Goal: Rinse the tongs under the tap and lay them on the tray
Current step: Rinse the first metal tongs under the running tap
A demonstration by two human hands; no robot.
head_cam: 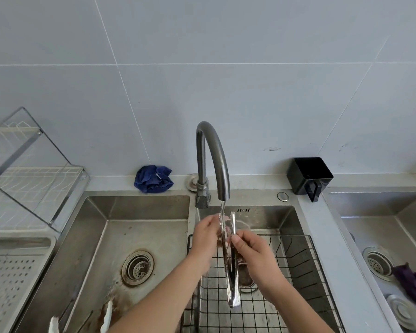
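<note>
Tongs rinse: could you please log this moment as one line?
step: rinsing | tongs: under tap stream, over wire basket | left hand: holding tongs | right hand: holding tongs | tray: tongs not yet there

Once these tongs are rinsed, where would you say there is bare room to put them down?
The perforated metal tray at far left, below the wire dish rack, looks bare. The left steel basin is open around its drain. It is crowded under the grey curved tap: both hands, left and right, hold the shiny metal tongs over the black wire basket.
</note>
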